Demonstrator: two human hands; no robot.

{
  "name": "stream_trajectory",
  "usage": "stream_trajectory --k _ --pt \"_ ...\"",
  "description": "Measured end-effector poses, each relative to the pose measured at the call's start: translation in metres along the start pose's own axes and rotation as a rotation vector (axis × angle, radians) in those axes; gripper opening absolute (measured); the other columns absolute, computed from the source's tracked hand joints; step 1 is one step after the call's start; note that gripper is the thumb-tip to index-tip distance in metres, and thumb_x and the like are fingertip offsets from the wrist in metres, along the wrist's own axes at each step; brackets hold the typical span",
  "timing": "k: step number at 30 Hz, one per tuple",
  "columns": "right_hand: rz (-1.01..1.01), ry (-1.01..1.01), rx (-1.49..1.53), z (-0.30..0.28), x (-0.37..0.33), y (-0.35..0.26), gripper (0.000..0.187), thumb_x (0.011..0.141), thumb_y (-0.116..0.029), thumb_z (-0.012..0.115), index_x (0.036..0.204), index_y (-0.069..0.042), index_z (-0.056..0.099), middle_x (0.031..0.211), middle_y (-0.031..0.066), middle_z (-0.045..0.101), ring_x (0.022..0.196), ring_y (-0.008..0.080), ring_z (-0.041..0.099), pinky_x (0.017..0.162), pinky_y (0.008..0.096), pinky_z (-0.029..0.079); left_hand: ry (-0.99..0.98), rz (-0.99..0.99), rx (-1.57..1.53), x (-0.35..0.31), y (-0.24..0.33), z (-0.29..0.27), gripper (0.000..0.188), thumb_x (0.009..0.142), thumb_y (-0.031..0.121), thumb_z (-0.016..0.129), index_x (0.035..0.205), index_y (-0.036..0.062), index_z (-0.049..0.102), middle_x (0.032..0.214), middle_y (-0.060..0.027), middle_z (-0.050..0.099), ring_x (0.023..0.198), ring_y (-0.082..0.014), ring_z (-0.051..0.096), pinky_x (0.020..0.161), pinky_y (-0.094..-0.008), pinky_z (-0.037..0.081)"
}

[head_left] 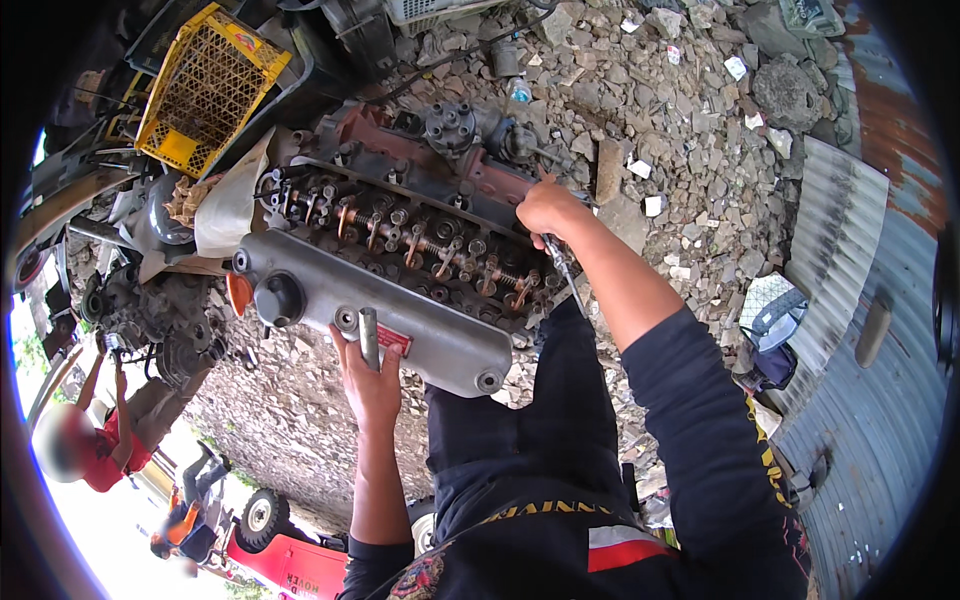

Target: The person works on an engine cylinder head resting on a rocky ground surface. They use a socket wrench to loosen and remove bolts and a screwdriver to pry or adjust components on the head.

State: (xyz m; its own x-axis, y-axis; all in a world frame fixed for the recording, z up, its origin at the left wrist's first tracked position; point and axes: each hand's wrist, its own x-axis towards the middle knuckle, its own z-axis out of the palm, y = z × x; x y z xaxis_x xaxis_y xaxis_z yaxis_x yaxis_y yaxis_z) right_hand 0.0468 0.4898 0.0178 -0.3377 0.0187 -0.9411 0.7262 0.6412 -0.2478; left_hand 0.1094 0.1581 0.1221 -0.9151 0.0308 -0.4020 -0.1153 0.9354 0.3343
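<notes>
Mid-frame, the left hand (368, 385) grips a socket (369, 338) against the grey cover (400, 320). The right hand (548, 210) is closed around a wrench (563, 262) on the engine (420, 235).

1. The person is wearing a dark navy top with sleeves (690, 400) pushed up above the elbows.
2. Yellow lettering is running down the right sleeve and across the chest.
3. A red-and-white stripe is showing at the lower centre.
4. Both hands are bare.
</notes>
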Motion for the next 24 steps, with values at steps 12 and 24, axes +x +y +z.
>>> stream_trajectory --k 12,24 --pt "-0.227 0.301 -0.060 0.030 0.008 0.018 0.041 0.093 -0.031 0.053 0.094 0.009 0.064 0.093 0.0284 0.065 0.092 0.0417 0.063 0.084 0.0450 0.051 -0.057 -0.076 -0.105 0.002 0.007 -0.005 0.042 0.082 0.028 0.072 0.100 -0.0045 0.051 0.152 -0.0284 0.021 0.131 -0.0460 0.037 0.101 -0.0463 0.036" --pt "-0.293 0.301 -0.082 0.030 0.014 0.024 0.036 0.092 -0.030 0.057 0.087 0.005 0.064 0.074 0.0262 0.064 0.077 0.0419 0.064 0.072 0.0459 0.050 -0.100 -0.178 -0.122 0.003 0.015 -0.008 0.059 0.081 0.022 0.072 0.127 -0.0039 0.045 0.154 -0.0244 0.019 0.127 -0.0432 0.044 0.100 -0.0457 0.039"
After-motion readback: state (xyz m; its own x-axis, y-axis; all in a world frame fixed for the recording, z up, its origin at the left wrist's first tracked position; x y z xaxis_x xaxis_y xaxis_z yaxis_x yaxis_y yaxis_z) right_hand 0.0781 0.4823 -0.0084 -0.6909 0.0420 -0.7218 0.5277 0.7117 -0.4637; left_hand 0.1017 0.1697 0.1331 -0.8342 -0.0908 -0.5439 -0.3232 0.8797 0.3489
